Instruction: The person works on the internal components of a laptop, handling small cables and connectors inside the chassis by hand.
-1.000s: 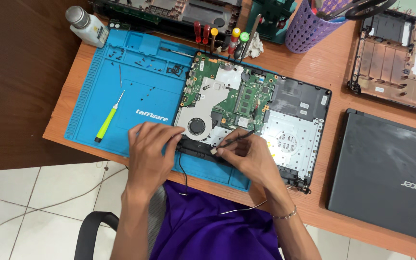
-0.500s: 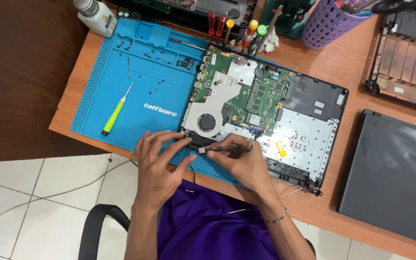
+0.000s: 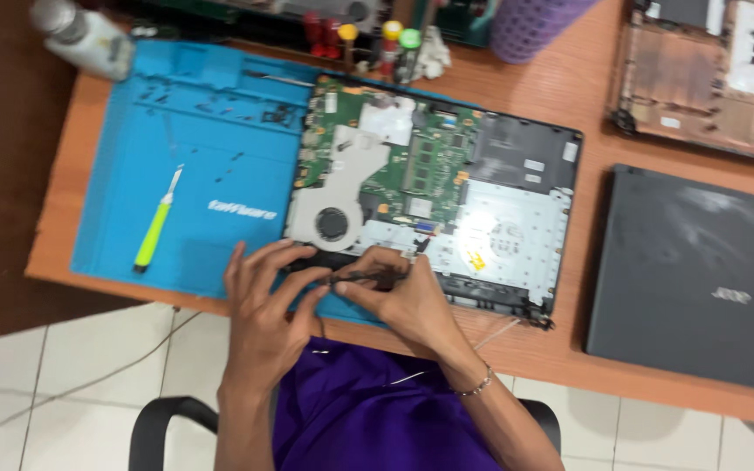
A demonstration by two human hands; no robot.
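An opened laptop base [image 3: 517,157] with a green circuit board [image 3: 429,157] and a round fan [image 3: 332,223] lies on a blue work mat [image 3: 211,148]. My right hand [image 3: 399,296] grips a thin dark tool [image 3: 368,277] lying along the laptop's near edge, its tip pointing left. My left hand [image 3: 265,305] rests at that same near edge just below the fan, fingers curled against the tool's tip; whether it pinches something small I cannot tell.
A yellow-green handled screwdriver [image 3: 154,225] lies on the mat's left part, with small screws further back. A closed grey laptop [image 3: 700,270] sits at right, another stripped chassis [image 3: 709,70] behind it. A white bottle [image 3: 85,35], screwdrivers [image 3: 368,39] and a purple basket [image 3: 530,26] line the back.
The view has shifted, moving the desk left and slightly up in frame. Both hands stay at the laptop's near edge, and the tool remains in my right hand.
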